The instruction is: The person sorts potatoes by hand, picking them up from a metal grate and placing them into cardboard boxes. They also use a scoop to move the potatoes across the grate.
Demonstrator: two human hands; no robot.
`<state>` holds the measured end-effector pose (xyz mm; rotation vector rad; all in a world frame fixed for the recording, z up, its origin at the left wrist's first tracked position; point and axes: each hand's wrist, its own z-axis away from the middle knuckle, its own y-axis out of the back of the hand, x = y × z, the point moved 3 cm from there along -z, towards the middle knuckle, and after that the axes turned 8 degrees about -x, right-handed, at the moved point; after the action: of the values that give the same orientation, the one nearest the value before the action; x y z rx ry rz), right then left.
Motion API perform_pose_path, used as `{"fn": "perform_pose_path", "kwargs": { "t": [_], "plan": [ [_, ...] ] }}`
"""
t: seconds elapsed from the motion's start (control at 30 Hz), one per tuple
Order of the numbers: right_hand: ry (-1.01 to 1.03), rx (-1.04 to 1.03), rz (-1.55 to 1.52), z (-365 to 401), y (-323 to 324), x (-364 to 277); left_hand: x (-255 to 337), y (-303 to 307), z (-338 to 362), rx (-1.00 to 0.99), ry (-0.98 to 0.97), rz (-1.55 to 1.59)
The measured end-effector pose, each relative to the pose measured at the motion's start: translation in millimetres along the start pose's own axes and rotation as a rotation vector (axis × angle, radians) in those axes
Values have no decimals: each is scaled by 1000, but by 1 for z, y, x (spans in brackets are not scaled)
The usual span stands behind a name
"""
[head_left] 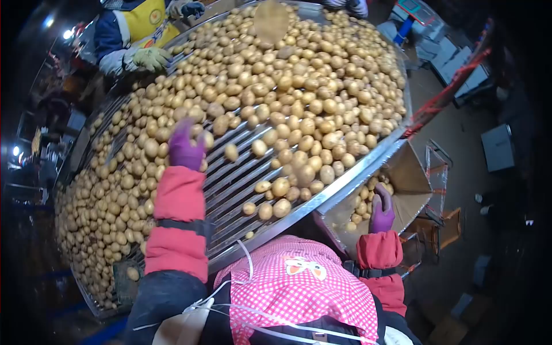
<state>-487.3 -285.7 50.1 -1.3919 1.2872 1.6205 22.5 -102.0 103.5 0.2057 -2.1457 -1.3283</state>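
Left hand [185,146] among loose potatoes [287,86]

Potatoes [287,86] are lying thick across the counter [339,185], piling over its far end and left side. Its metal bars [230,190] are showing bare in the near middle, where a few potatoes are sitting apart near the rim [276,225].

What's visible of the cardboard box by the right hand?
Plain brown cardboard box, open at the top with its flaps raised, sitting just below the sorting table's metal rim. It is partly filled with potatoes. The right hand, in a purple glove, reaches inside onto them. The box's base is hidden.
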Motion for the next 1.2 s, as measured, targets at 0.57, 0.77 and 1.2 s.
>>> {"fn": "perform_pose_path", "kwargs": {
  "t": [0.57, 0.77, 1.2],
  "plan": [
    [430, -415, 870, -79, -150, -49, 51, -25, 58, -328, 40, -229],
    [3, -284, 269, -81, -149, -36, 35, 32, 90, -161, -143, 21],
    [-285, -581, -150, -118, -264, -119, 3, 41, 53, -197, -16, 194]
  ]
}}
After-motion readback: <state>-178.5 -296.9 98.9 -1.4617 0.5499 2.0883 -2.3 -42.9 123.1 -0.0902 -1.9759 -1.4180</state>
